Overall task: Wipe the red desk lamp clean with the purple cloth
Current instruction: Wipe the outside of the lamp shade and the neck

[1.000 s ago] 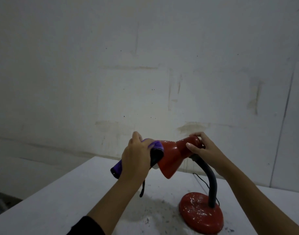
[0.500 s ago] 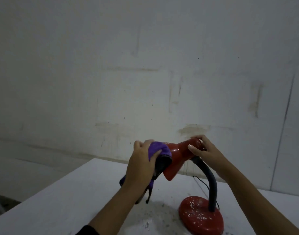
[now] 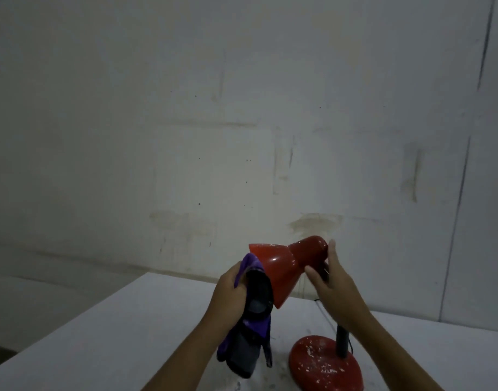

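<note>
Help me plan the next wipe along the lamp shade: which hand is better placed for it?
Left. The left hand grips the purple cloth right beside the shade, while the right hand holds the lamp's back end.

No readable text, label, brand, number or sign anywhere on lamp, cloth, table or wall.

White table against stained wall
</note>
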